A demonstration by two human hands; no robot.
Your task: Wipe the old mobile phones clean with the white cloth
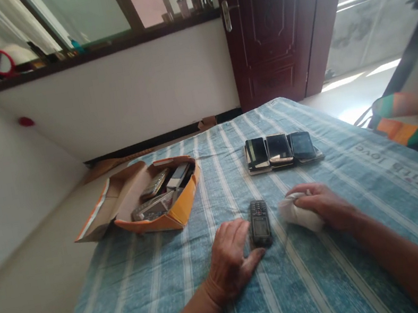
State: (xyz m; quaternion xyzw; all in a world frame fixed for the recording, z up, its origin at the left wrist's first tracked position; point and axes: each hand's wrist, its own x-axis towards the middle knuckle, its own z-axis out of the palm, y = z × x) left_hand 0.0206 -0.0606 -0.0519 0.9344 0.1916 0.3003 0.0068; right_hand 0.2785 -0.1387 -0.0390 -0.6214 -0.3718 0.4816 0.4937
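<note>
A dark keypad mobile phone point(260, 223) lies face up on the striped cloth, its keys toward the far side. My left hand point(232, 255) rests at the phone's left side, thumb and fingers apart. The thumb reaches the phone's near end, and the fingertips are close to its left edge; whether they touch it I cannot tell. To the right of the phone, my right hand point(325, 206) is closed round a bunched white cloth point(300, 214), slightly blurred. Beyond the hands, several smartphones lie in short stacks, among them a black-screened phone point(256, 154), a gold-edged phone point(278, 148) and a grey phone point(302, 145).
An orange cardboard box point(187, 203) with its lid folded open stands at the left, holding several old phones. Blue striped fabric point(212, 177) covers the bed-like surface. A dark red door point(270, 21) stands behind, and a colourful bag point(412, 115) is at the right edge.
</note>
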